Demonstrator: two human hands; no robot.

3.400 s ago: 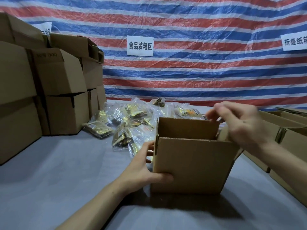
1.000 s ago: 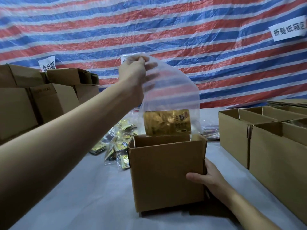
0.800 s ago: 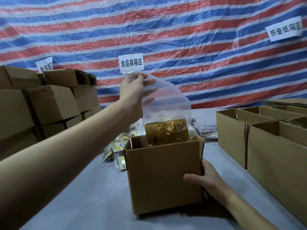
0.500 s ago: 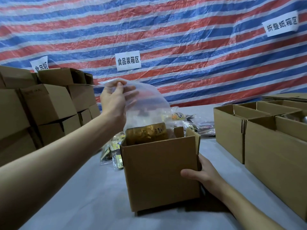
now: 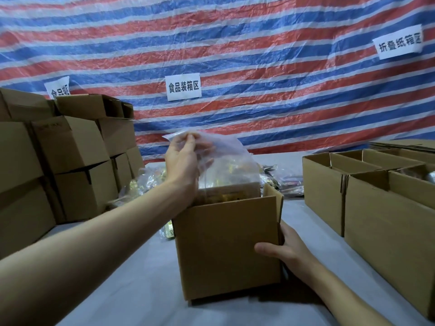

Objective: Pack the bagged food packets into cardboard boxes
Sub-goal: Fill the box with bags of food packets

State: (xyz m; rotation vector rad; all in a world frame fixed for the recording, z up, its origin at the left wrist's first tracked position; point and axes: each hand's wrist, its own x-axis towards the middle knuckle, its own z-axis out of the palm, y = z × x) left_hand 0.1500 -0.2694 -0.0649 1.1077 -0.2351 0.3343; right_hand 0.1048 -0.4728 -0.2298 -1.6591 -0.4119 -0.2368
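An open cardboard box [image 5: 226, 250] stands on the grey table in front of me. My left hand [image 5: 186, 161] pinches the top of a clear plastic bag [image 5: 230, 165] that hangs into the box; its gold food packet [image 5: 229, 197] sits low inside, mostly hidden by the box wall. My right hand [image 5: 280, 248] grips the box's near right corner, thumb on the front face. A heap of more bagged packets [image 5: 146, 182] lies behind the box on the left, and others [image 5: 282, 184] lie behind it on the right.
Closed cardboard boxes [image 5: 70, 165] are stacked at the left. Open boxes [image 5: 367, 191] stand in a row at the right, with flat cartons [image 5: 404, 144] behind them. A striped tarp [image 5: 235, 55] with paper signs hangs at the back.
My left hand has come down, lowering the bag so its gold packet sank from above the rim into the box. My right hand stays on the box's right corner.
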